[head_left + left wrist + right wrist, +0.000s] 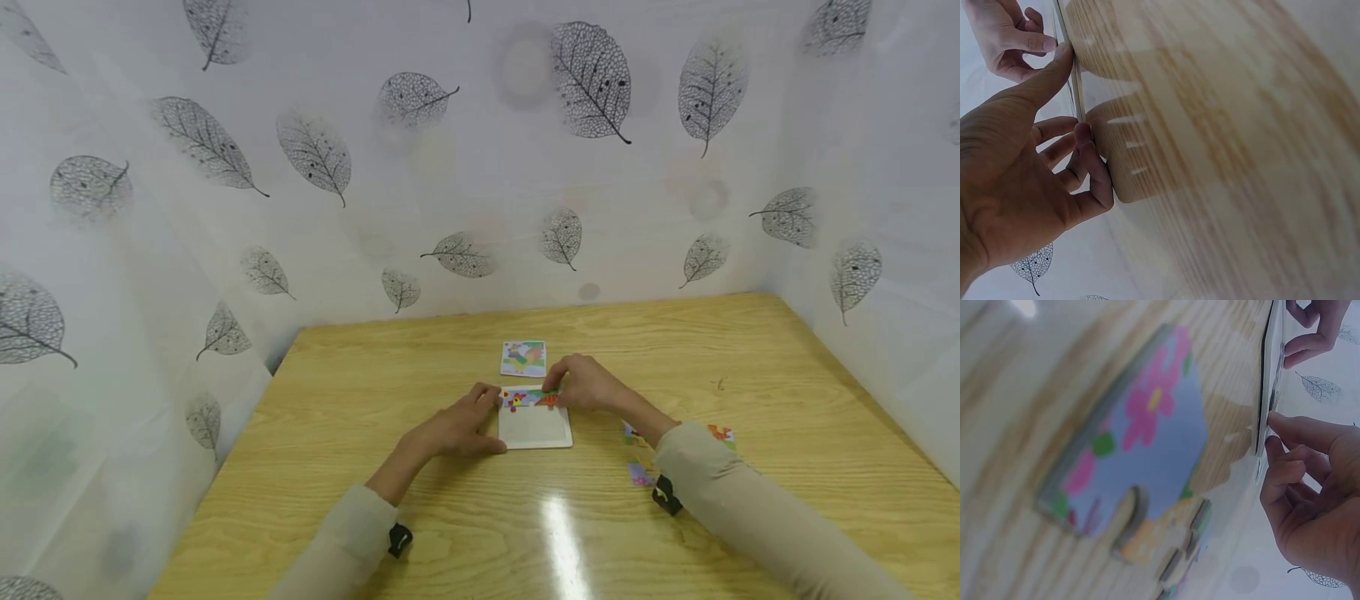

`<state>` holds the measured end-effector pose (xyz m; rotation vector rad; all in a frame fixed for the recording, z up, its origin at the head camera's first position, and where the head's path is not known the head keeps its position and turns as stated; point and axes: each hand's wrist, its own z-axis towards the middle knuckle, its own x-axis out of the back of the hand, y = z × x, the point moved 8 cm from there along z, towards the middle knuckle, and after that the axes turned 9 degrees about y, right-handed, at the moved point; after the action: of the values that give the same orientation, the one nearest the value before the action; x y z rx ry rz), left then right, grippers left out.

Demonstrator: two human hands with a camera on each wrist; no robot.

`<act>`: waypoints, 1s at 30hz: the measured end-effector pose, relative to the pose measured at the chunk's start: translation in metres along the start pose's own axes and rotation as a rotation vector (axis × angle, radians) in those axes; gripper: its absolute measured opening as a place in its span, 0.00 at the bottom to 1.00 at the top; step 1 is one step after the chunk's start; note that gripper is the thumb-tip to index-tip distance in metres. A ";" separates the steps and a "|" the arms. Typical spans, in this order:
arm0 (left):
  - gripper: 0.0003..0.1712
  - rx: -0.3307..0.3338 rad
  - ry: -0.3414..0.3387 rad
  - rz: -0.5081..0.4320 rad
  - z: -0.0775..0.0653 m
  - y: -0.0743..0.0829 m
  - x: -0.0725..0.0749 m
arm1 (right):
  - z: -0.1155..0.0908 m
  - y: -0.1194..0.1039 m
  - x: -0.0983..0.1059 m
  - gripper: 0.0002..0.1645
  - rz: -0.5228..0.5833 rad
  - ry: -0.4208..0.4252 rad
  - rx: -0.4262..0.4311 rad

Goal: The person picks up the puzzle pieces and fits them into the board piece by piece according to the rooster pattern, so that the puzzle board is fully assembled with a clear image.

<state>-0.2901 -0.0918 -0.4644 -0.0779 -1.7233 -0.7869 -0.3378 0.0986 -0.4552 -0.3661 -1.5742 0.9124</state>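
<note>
The left hand (459, 427) grips the left side of the white tray (534, 428) on the bench (352, 375). Joined puzzle pieces (527, 398) line the tray's far edge; a picture card (523, 358) lies beyond. The right hand (590, 387) pinches the tray's far right corner; loose pieces (640, 474) lie rightward.

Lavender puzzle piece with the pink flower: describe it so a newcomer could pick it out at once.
On the yellowish wood-grain table, find the white, squarish puzzle tray. In the head view, look right to the loose pieces showing around the beige right sleeve. The lavender puzzle piece is the lowest one visible, set apart by its pink flower with a yellow centre.
</note>
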 end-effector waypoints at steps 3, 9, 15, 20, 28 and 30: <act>0.48 -0.003 0.003 -0.004 0.000 0.000 0.001 | 0.000 -0.001 0.000 0.13 -0.010 0.000 0.002; 0.49 -0.008 0.011 -0.012 -0.001 0.001 0.002 | -0.001 -0.003 0.002 0.12 -0.029 0.005 0.024; 0.48 -0.014 0.011 -0.013 -0.001 0.002 0.003 | -0.005 -0.002 0.005 0.11 -0.018 -0.013 0.037; 0.48 -0.016 0.006 -0.012 -0.001 0.003 0.002 | -0.013 0.004 0.007 0.11 0.119 -0.073 -0.018; 0.47 -0.024 0.013 0.011 -0.001 0.003 0.001 | -0.028 0.014 0.017 0.16 0.269 -0.102 -0.044; 0.47 -0.022 0.011 0.012 -0.001 0.002 0.001 | -0.033 0.018 0.021 0.17 0.279 -0.106 -0.052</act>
<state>-0.2887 -0.0909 -0.4625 -0.0985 -1.7026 -0.7959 -0.3162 0.1357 -0.4546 -0.5933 -1.6724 1.1215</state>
